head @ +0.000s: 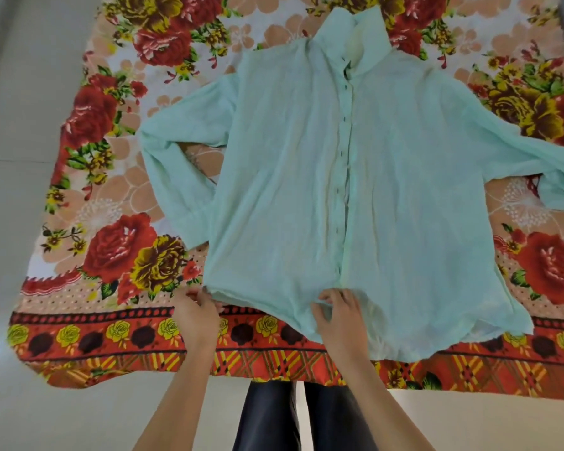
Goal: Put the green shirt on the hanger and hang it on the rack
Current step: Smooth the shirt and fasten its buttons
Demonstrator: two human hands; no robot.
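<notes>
Surface: a floral blanket point(105, 242) spread flat, printed with red and yellow roses on a peach and white ground, with an orange border band of small yellow and dark roses along the near edge and a plaid strip below that. Room: a pale, plain floor point(20, 131) shows to the left of the blanket and in front of it; no furniture is visible. Item: one pale green shirt point(290, 177), long-sleeved, lying face up on the blanket with its collar at the far end and its hem toward the person. The button placket runs down the middle and looks fastened along most of its length; near the hem the two fronts part slightly. The left sleeve is folded back on itself beside the body; the right sleeve stretches out to the right edge of the view, its cuff cut off. Hands — both at the hem. The left hand point(197, 312) is closed on the near left corner of the hem, fingers pinching the fabric edge. The right hand point(339, 315) rests on the hem at the foot of the placket, fingers curled into a gathered fold of cloth — gripping it. Below, between the forearms, the person's dark trousers point(274, 415) stand at the blanket's near edge.
</notes>
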